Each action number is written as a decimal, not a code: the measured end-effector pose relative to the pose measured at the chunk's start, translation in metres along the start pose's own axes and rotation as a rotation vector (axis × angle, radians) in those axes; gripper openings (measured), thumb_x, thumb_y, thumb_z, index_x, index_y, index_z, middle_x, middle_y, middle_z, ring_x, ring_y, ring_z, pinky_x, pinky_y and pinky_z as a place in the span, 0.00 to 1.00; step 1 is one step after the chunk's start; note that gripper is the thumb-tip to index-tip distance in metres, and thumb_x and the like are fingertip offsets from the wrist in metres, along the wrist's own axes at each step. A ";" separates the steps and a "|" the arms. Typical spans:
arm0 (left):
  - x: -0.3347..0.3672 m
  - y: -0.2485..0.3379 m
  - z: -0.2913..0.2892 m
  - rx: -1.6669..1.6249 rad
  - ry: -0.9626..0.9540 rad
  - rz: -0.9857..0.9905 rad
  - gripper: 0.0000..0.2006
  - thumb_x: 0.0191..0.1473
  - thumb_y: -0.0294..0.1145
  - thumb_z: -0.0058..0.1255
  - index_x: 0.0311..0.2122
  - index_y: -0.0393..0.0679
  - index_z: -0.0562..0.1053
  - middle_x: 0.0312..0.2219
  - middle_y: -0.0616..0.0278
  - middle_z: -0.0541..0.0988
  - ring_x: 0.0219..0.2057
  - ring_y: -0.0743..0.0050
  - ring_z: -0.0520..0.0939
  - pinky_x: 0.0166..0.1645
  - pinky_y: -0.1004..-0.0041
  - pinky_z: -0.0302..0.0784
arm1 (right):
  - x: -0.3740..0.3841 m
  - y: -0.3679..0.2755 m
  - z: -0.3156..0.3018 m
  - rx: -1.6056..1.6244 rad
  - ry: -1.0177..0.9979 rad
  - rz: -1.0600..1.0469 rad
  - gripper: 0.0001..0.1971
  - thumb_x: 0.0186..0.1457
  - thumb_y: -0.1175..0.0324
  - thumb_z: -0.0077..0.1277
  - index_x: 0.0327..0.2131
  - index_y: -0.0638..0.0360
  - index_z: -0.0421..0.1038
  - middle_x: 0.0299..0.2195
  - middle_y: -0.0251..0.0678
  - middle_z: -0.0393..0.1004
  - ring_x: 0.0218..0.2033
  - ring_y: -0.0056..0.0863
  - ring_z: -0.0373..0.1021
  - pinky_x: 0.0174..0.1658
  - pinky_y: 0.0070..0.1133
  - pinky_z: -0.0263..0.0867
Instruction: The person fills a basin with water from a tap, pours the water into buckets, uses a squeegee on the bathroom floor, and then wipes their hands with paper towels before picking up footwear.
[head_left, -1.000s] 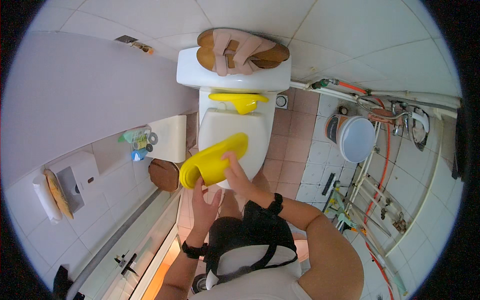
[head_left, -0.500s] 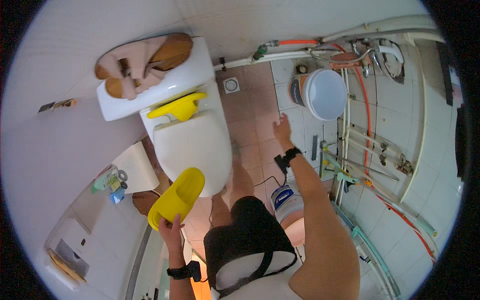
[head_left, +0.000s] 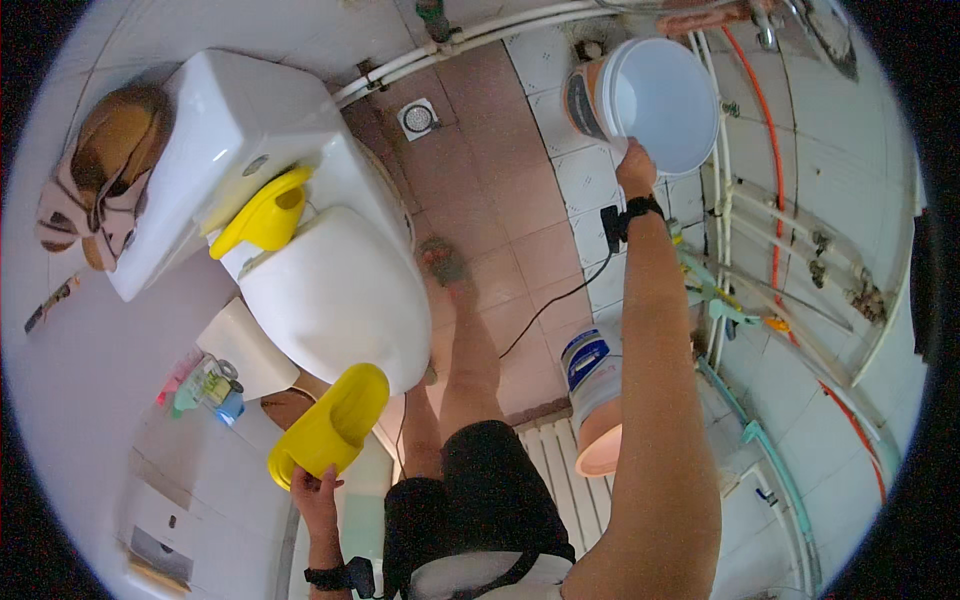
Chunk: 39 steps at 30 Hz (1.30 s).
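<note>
My left hand (head_left: 318,490) is closed round the heel end of a yellow slipper (head_left: 335,420), which hangs in front of the toilet seat. My right hand (head_left: 636,170) reaches far forward and grips the near rim of a white bucket (head_left: 668,100); the fingers are partly hidden. A second yellow slipper (head_left: 265,220) leans on its side at the back of the closed toilet lid (head_left: 335,290). Inside the white bucket I see only its pale wall and bottom.
On the cistern (head_left: 240,110) lie brown-soled sandals (head_left: 115,165). A floor drain (head_left: 418,118) sits in the reddish tiles. Beside my right arm stand a blue-and-white tub (head_left: 590,365) and a pink basin (head_left: 602,445). Pipes and a red hose (head_left: 770,200) line the right wall.
My right hand has moved forward and right and now holds the bucket's rim. The view has shifted toward the right and turned. My left hand still holds the slipper.
</note>
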<state>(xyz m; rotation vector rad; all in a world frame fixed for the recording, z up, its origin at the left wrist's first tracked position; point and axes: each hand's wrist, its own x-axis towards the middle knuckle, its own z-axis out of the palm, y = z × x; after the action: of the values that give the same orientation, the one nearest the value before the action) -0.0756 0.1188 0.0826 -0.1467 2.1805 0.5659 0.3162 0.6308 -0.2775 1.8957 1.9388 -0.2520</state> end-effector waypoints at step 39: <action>0.014 0.011 0.072 0.440 -0.242 0.164 0.16 0.48 0.22 0.55 0.43 0.36 0.67 0.34 0.62 0.75 0.32 0.78 0.77 0.31 0.77 0.79 | -0.414 0.341 0.228 -0.295 -0.390 0.199 0.08 0.54 0.70 0.42 0.34 0.60 0.71 0.32 0.46 0.76 0.34 0.41 0.74 0.37 0.31 0.71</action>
<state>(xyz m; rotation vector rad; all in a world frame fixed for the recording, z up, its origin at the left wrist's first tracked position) -0.0361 0.1623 0.0373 0.3225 2.0346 0.1697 0.6844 0.1797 -0.2583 1.6822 1.4350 -0.2394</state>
